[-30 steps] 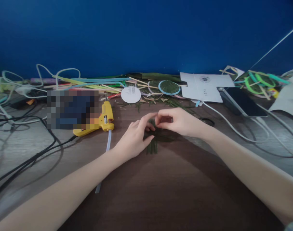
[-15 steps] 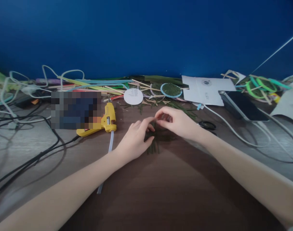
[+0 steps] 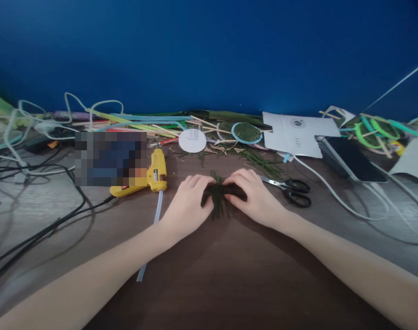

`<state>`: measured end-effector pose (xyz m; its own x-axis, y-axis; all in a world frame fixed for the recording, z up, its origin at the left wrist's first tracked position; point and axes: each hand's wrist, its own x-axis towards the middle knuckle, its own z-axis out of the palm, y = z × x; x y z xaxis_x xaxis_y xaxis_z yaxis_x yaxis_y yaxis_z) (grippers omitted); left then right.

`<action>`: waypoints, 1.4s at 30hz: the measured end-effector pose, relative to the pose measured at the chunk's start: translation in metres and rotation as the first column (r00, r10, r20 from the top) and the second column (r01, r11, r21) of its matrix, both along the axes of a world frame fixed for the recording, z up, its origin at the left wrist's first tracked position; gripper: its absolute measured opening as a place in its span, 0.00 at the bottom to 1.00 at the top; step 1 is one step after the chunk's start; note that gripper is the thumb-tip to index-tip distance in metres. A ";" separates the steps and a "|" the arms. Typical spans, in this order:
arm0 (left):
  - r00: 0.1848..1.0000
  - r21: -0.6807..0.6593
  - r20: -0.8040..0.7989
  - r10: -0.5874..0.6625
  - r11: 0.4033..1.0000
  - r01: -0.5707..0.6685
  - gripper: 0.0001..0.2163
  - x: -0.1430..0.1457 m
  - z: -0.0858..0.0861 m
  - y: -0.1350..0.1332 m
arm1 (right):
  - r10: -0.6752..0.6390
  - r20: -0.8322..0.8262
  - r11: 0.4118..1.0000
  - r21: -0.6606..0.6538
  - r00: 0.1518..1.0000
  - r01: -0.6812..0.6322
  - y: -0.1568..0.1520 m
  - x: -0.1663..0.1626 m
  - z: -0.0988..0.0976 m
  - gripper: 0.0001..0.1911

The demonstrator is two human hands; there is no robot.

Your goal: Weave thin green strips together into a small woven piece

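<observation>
A small bundle of dark green leaf strips (image 3: pixel 220 198) lies on the brown table (image 3: pixel 229 275) in the middle. My left hand (image 3: pixel 188 204) grips its left side with curled fingers. My right hand (image 3: pixel 253 195) presses and pinches its right side, fingers bent down onto the strips. The two hands almost meet over the bundle, and part of it is hidden under the fingers.
A yellow glue gun (image 3: pixel 150 176) with a clear glue stick lies to the left. Black scissors (image 3: pixel 291 189) rest to the right. Behind are a white paper disc (image 3: pixel 192 140), a blue-rimmed green ring (image 3: pixel 246 133), white card (image 3: pixel 294 133), a phone (image 3: pixel 349 158), straws and cables.
Both hands dropped from a raised pinch onto the leaf bundle and now hold it against the table. The scissors have come fully into sight beside my right hand.
</observation>
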<state>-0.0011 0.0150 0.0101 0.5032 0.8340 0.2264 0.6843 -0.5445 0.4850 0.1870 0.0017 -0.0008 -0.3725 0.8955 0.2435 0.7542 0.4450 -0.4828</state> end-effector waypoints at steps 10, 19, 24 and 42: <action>0.999 0.029 -0.036 0.002 1.000 -0.001 0.06 -0.002 -0.005 0.003 | -0.006 0.002 1.000 -0.009 1.000 0.006 0.000 0.000 0.001 0.05; 0.999 -0.009 -0.032 0.004 1.000 -0.004 0.06 -0.001 -0.003 0.004 | 0.000 -0.002 1.000 -0.008 1.000 -0.001 0.000 0.002 0.001 0.04; 0.999 0.001 -0.033 0.019 1.000 -0.019 0.06 -0.002 -0.005 0.004 | 0.010 -0.001 1.000 -0.015 1.000 -0.010 0.000 0.002 0.001 0.04; 0.994 0.021 -0.094 0.063 0.998 -0.062 0.06 0.001 -0.005 0.002 | 0.004 -0.010 1.000 0.006 1.000 -0.004 0.001 0.002 0.001 0.05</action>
